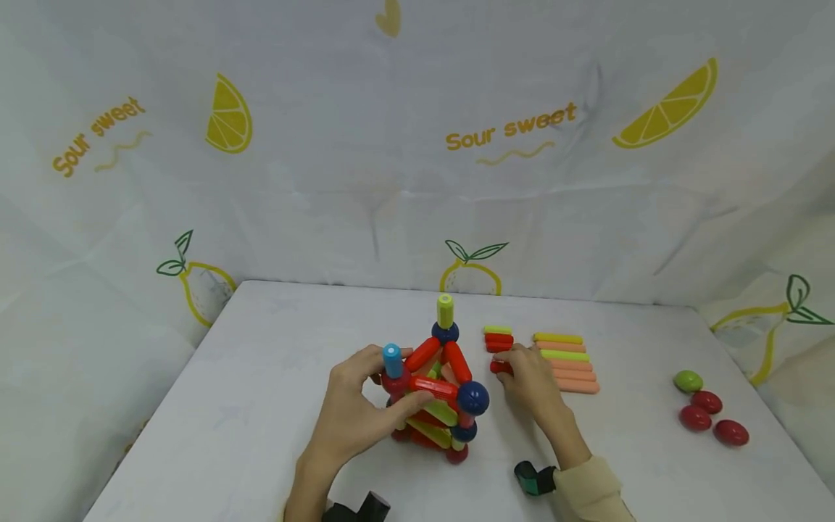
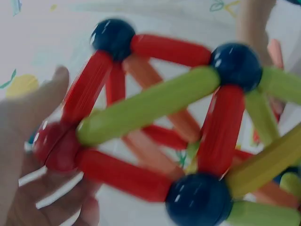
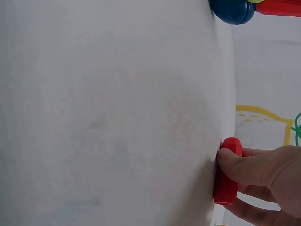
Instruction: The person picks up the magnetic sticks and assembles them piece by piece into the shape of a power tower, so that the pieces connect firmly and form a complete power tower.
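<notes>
A frame built of coloured magnetic rods and balls [image 1: 433, 388] stands on the table, with an upright blue rod [image 1: 393, 359] and a yellow-green rod [image 1: 445, 310] on top. My left hand [image 1: 349, 413] holds its left upper part, thumb across the front and fingers behind. In the left wrist view the hand [image 2: 28, 136] lies around a red ball [image 2: 59, 147]; navy balls [image 2: 200, 200] join red and green rods. To the right, my right hand [image 1: 531, 380] pinches a short red rod [image 3: 227, 183] against the table between thumb and fingers.
Short red and yellow-green rods [image 1: 499, 338] lie beyond my right hand. Longer peach, yellow and green rods [image 1: 570, 365] are lined up beside it. Several loose red and green balls [image 1: 696, 418] sit at the far right. A printed cloth [image 1: 352, 159] hangs behind the table [image 1: 248, 406].
</notes>
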The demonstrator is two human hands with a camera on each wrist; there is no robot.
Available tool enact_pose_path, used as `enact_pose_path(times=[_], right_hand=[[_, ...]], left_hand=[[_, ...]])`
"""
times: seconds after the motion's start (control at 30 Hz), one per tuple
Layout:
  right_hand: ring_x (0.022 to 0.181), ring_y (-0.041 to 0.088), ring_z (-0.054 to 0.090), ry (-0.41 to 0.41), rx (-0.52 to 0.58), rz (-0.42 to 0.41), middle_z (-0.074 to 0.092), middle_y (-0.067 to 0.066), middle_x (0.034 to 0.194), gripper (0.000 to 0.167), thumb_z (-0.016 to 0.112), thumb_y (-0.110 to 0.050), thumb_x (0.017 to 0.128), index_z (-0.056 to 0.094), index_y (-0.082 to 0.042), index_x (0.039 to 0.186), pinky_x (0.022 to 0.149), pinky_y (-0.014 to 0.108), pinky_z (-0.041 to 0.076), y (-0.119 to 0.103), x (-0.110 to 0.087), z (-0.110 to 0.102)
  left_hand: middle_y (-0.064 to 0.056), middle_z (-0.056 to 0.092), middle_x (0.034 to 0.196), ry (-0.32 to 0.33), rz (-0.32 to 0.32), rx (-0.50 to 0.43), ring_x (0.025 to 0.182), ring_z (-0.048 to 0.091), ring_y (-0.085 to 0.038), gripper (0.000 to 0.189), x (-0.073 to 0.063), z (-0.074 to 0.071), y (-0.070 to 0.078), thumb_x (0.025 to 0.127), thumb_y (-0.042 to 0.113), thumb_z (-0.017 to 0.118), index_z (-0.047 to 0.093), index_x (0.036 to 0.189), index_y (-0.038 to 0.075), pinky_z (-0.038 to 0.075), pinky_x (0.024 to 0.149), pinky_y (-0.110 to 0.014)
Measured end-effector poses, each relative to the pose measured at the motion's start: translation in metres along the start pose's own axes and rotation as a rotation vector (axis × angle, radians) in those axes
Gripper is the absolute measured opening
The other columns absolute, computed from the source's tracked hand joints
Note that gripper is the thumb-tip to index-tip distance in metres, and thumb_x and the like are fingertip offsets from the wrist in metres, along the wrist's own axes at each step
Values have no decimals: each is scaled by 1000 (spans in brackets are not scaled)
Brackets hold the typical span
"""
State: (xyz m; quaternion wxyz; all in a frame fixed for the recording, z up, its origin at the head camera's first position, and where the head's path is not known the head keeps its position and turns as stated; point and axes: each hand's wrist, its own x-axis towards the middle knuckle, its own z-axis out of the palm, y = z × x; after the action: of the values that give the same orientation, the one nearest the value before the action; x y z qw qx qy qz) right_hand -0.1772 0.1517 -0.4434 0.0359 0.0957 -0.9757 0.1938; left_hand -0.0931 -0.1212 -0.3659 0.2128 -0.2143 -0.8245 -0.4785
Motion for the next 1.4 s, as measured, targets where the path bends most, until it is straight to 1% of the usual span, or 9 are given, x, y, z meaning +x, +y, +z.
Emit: enact_pose_path(times=[0.07, 0.17, 0.33, 0.43, 0.57, 0.7, 0.9, 1.2, 1.4], right_hand=[[87, 27, 60, -13, 7, 16, 73, 15, 100, 19, 79, -1, 85, 78, -1, 104, 81, 45, 55, 0, -2, 0], [84, 25, 59, -2, 62, 32, 72, 15, 100, 21, 78, -2, 86, 77, -2, 107, 79, 42, 56, -1, -6, -2], [94, 30, 68, 109, 300, 14, 74, 16, 105, 29, 76, -6, 90, 72, -1, 118, 88, 48, 60, -14, -15, -23], [97, 27, 73, 200, 470, -38, 76, 14, 105, 32, 76, -9, 91, 69, -2, 122, 92, 37, 61, -28, -25, -45], [93, 10, 73, 289, 685, -131, 77, 9, 103, 32, 75, -5, 91, 68, -4, 123, 90, 16, 56, -52, -44, -77], [89, 7, 72, 318, 809, -228, 76, 2, 99, 35, 75, 4, 88, 69, -5, 121, 88, 16, 57, -75, -65, -101], [87, 11, 72, 313, 809, -278, 74, -1, 98, 40, 78, 8, 83, 71, -10, 118, 87, 18, 58, -92, -85, -112], [90, 9, 72, 248, 718, -212, 73, -7, 100, 36, 81, -6, 86, 71, -19, 118, 89, 20, 58, -95, -86, -106], [87, 4, 72, 261, 645, -279, 76, -7, 102, 46, 84, -7, 82, 70, -19, 125, 85, 22, 60, -94, -87, -100]], left_hand=[[7, 73, 91, -14, 21, -18, 81, 62, -5, 40, -1, -7, -3, 79, 19, 89, 74, 115, 15, 54, 73, -25], [7, 75, 95, 8, 44, -27, 88, 66, -7, 33, -1, -15, -4, 81, 12, 86, 75, 111, 16, 55, 77, -27], [5, 77, 93, 68, 67, -53, 89, 68, -9, 29, 0, -17, -3, 81, 6, 85, 78, 107, 16, 56, 78, -27], [3, 78, 90, 98, 97, -55, 86, 68, -11, 31, 1, -15, -3, 79, 3, 85, 78, 107, 14, 56, 77, -28], [0, 78, 89, 116, 119, -48, 84, 67, -12, 33, 1, -14, -3, 78, 1, 86, 78, 108, 13, 55, 76, -27], [1, 78, 90, 106, 109, -48, 85, 67, -12, 34, 1, -15, -4, 78, 3, 86, 78, 109, 13, 56, 76, -27], [2, 77, 90, 77, 94, -47, 85, 68, -11, 33, 1, -17, -5, 79, 5, 87, 77, 109, 15, 57, 78, -27], [3, 77, 90, 74, 84, -46, 86, 68, -11, 32, 1, -16, -5, 79, 6, 86, 77, 108, 16, 57, 77, -27], [4, 77, 91, 47, 74, -47, 85, 67, -9, 27, 1, -17, -5, 82, 8, 85, 77, 106, 17, 58, 76, -28]])
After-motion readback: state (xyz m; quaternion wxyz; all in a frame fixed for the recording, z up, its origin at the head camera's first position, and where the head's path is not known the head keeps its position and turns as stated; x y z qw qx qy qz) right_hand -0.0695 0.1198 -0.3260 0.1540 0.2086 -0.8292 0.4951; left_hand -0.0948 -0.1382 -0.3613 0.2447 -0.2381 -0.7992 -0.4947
